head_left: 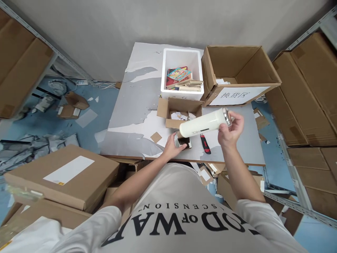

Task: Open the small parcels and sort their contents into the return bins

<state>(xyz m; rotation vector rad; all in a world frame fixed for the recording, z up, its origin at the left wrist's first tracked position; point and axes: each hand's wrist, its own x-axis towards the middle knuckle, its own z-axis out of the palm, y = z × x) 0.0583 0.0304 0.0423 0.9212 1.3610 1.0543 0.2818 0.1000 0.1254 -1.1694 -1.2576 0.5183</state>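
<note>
My right hand is closed round the silver cap end of a white insulated bottle, which lies nearly level in the air over the table. The bottle's base reaches left, above a small open box with a dark inside. My left hand grips that box from its left side, near the table's front edge. Beside the box, to the right, lies a red and black box cutter, its top end hidden below the bottle. Just behind is an open carton with printed paper in it.
A white foam box holding books stands at the back of the table. To its right is a large open carton with a handwritten label. Stacked cartons stand at the left, and shelves of boxes at the right.
</note>
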